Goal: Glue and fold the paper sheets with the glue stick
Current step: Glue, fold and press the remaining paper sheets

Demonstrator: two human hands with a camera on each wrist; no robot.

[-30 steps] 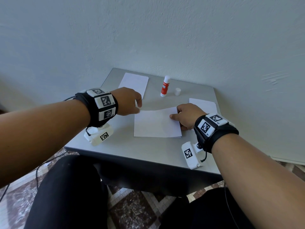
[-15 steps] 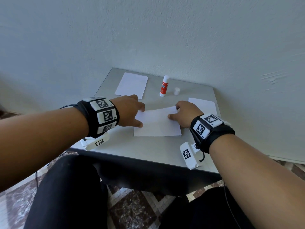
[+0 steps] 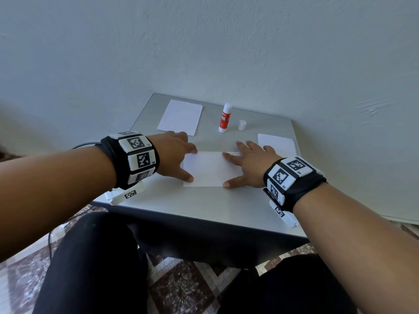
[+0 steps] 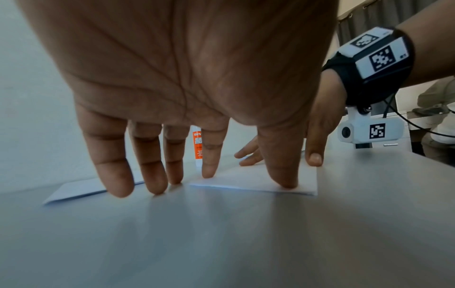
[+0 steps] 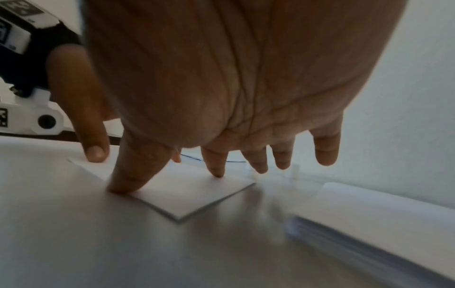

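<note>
A folded white paper sheet [image 3: 209, 168] [image 4: 258, 182] [image 5: 187, 192] lies flat in the middle of the grey table [image 3: 204, 207]. My left hand [image 3: 174, 155] [image 4: 197, 171] is spread open, with thumb and index fingertip pressing the sheet's left edge. Its right side is pressed by my right hand [image 3: 247, 164] [image 5: 172, 181], fingers straight, thumb at the near edge. The glue stick [image 3: 225, 117] [image 4: 197, 146] stands upright and uncapped behind the sheet, and its white cap [image 3: 242, 125] sits just to its right.
A stack of white sheets [image 3: 180, 116] [image 4: 78, 190] lies at the back left of the table. Another stack [image 3: 277, 145] [image 5: 369, 220] lies at the right edge, beside my right hand. A pale wall rises directly behind the table. Patterned floor tiles show below.
The raised far flap of the sheet has come down flat. Both hands went from curled fingers to spread flat, the left one moving down onto the sheet's left edge.
</note>
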